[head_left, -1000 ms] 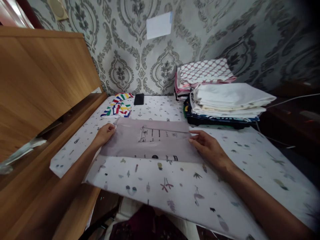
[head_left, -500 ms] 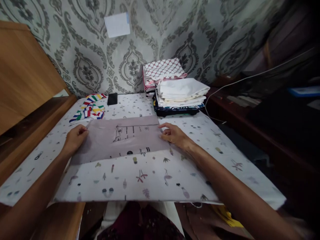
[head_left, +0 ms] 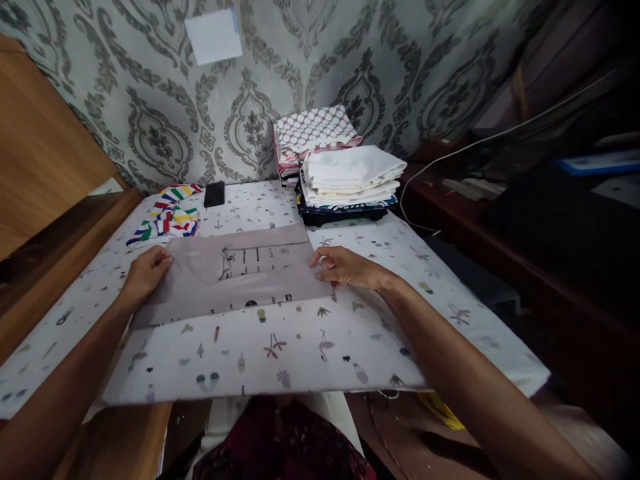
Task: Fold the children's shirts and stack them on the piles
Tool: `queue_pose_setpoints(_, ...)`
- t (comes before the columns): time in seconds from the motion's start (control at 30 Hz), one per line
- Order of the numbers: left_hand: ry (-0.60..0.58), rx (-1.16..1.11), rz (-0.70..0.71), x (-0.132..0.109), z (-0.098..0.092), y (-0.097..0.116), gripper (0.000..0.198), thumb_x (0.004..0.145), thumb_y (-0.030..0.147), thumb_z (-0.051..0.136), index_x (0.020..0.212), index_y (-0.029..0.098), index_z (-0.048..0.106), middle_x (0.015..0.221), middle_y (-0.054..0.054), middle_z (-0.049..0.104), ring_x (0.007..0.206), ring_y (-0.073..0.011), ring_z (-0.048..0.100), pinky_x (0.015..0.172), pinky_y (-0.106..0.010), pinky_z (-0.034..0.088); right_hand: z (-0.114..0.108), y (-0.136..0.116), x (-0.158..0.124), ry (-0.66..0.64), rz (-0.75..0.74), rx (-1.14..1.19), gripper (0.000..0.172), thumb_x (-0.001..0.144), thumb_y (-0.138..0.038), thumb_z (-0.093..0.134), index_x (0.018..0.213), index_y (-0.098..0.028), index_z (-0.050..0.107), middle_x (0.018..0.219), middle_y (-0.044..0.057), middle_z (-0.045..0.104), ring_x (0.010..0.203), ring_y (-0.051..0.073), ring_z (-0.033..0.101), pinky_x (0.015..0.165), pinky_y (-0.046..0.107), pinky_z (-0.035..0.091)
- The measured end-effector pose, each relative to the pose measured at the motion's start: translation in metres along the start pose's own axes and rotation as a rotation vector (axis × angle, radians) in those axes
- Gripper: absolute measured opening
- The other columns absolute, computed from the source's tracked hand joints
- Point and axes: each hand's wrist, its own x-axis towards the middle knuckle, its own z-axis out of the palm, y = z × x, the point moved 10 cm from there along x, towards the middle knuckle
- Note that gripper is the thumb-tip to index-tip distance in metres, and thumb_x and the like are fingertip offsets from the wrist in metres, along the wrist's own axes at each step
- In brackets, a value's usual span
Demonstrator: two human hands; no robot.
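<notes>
A pale mauve-grey T-shirt (head_left: 190, 287) with black printing lies folded into a long strip on the cloth-covered table. At its left end my left hand (head_left: 147, 272) is closed, thumb and fingers pinching the fabric edge. My right hand (head_left: 345, 267) is at the opposite end, its fingers curled on the shirt's edge, with a small gap showing between index finger and thumb. The shirt lies mostly flat, its printed middle part framed by the folded sides.
A stack of folded white clothes (head_left: 353, 170) stands at the back, beside a pile topped with patterned pink-and-white cloth (head_left: 315, 130). A striped garment (head_left: 167, 217) and a black phone (head_left: 215, 194) lie at back left. Wooden furniture (head_left: 45, 153) borders the left side; a white cable (head_left: 465, 150) hangs at right.
The view has shifted slightly, so the table and its things appear a little further left. Both hands stay at the two ends of the T-shirt, whose folded shape looks much the same.
</notes>
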Motion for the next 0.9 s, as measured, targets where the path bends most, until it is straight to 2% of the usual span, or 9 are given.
queue_pose_setpoints(0.1,0.001,0.064,-0.009,-0.004,-0.003,0.005,0.019,0.08,0.04,0.052,0.084,0.022,0.057,0.079,-0.003,0.064,0.079,-0.0233,0.06,0.073,-0.032,0.044,0.001,0.001,0.0,-0.009,0.01,0.007,0.023,0.067,-0.026,0.072,0.086,-0.021,0.059,0.057,-0.01,0.04,0.047,0.008,0.046,0.047,0.023,0.043)
queue_pose_setpoints(0.17,0.055,0.15,0.006,-0.014,-0.01,0.012,0.023,0.084,0.041,0.049,0.094,0.022,0.058,0.09,-0.006,0.067,0.085,-0.025,0.061,0.078,-0.034,0.046,0.002,0.0,-0.001,-0.015,0.012,-0.02,0.025,0.067,-0.032,0.075,0.086,-0.022,0.062,0.054,-0.01,0.04,0.046,0.009,0.045,0.047,0.024,0.041)
queue_pose_setpoints(0.27,0.111,0.254,0.146,-0.036,-0.014,0.033,0.03,0.091,0.038,0.042,0.108,0.02,0.059,0.109,-0.012,0.065,0.1,-0.0285,0.061,0.089,-0.04,0.047,-0.005,-0.002,0.0,0.041,-0.012,-0.135,0.026,0.071,-0.043,0.075,0.085,-0.022,0.067,0.052,-0.008,0.042,0.045,0.009,0.041,0.045,0.023,0.034)
queue_pose_setpoints(0.37,0.071,0.272,0.263,-0.046,-0.006,0.048,0.029,0.094,0.032,0.039,0.108,0.02,0.061,0.113,-0.014,0.065,0.11,-0.0299,0.058,0.099,-0.043,0.045,-0.013,-0.009,0.002,0.149,-0.092,-0.244,0.031,0.074,-0.052,0.073,0.082,-0.022,0.071,0.05,-0.007,0.038,0.046,0.009,0.035,0.045,0.024,0.028)
queue_pose_setpoints(0.5,0.006,0.201,0.3,-0.021,0.001,0.052,0.026,0.094,0.028,0.042,0.101,0.021,0.066,0.109,-0.012,0.068,0.108,-0.0291,0.059,0.1,-0.042,0.044,-0.003,-0.02,0.003,0.181,-0.212,-0.298,0.04,0.077,-0.061,0.068,0.09,-0.023,0.074,0.053,-0.006,0.038,0.048,0.011,0.035,0.047,0.026,0.029)
queue_pose_setpoints(0.6,-0.161,0.153,0.344,0.005,0.02,0.057,0.02,0.088,0.026,0.049,0.091,0.022,0.069,0.104,-0.009,0.071,0.101,-0.0277,0.061,0.094,-0.038,0.045,0.014,-0.021,0.004,0.099,-0.226,-0.313,0.041,0.079,-0.061,0.066,0.092,-0.023,0.074,0.054,-0.005,0.042,0.05,0.012,0.038,0.049,0.026,0.032)
queue_pose_setpoints(0.7,-0.299,0.193,0.408,0.014,0.038,0.065,0.013,0.08,0.025,0.057,0.085,0.023,0.069,0.095,-0.007,0.071,0.095,-0.0264,0.061,0.089,-0.035,0.045,0.024,-0.019,0.006,0.035,-0.214,-0.326,0.038,0.08,-0.058,0.067,0.092,-0.023,0.075,0.054,-0.006,0.043,0.05,0.011,0.038,0.049,0.025,0.032)
queue_pose_setpoints(0.83,-0.325,0.282,0.454,0.009,0.044,0.07,0.01,0.079,0.023,0.057,0.082,0.023,0.066,0.088,-0.007,0.068,0.092,-0.0262,0.058,0.087,-0.035,0.044,0.024,-0.016,0.008,0.022,-0.202,-0.32,0.037,0.08,-0.056,0.067,0.095,-0.023,0.074,0.055,-0.005,0.044,0.051,0.011,0.038,0.048,0.025,0.033)
queue_pose_setpoints(0.9,-0.266,0.308,0.497,0.002,0.039,0.077,0.012,0.083,0.022,0.054,0.084,0.021,0.066,0.093,-0.009,0.067,0.095,-0.0271,0.057,0.089,-0.038,0.043,0.023,-0.015,0.008,0.022,-0.193,-0.325,0.037,0.08,-0.055,0.066,0.096,-0.023,0.074,0.055,-0.005,0.045,0.051,0.012,0.039,0.048,0.025,0.033)
